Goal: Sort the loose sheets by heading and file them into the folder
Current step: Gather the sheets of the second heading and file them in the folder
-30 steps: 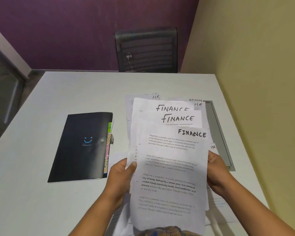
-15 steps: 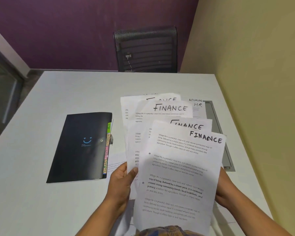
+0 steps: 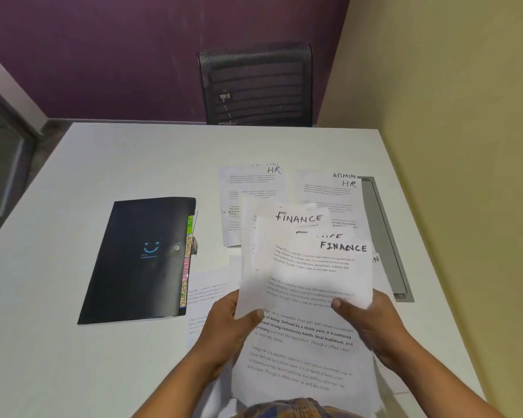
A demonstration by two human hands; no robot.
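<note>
A small stack of white sheets headed FINANCE (image 3: 307, 267) is held above the table between both hands. My left hand (image 3: 228, 322) grips its left edge with the thumb on top, and my right hand (image 3: 372, 322) grips its right edge. The sheets are slightly staggered, so three FINANCE headings show or partly show. A black folder (image 3: 139, 260) with a blue smiley and coloured side tabs lies shut on the table to the left. Loose sheets headed HR (image 3: 251, 188) and ADMIN (image 3: 329, 194) lie flat on the table behind the held stack.
More printed sheets (image 3: 206, 292) lie under my hands near the table's front. A grey cable slot (image 3: 382, 236) runs along the white table's (image 3: 133, 164) right side. A black mesh chair (image 3: 255, 86) stands beyond the far edge. A yellow wall closes in on the right.
The FINANCE sheets were fanned out wide half a second ago; now they are drawn together into a tighter stack. My right thumb has come onto the top sheet. The HR sheets behind are uncovered.
</note>
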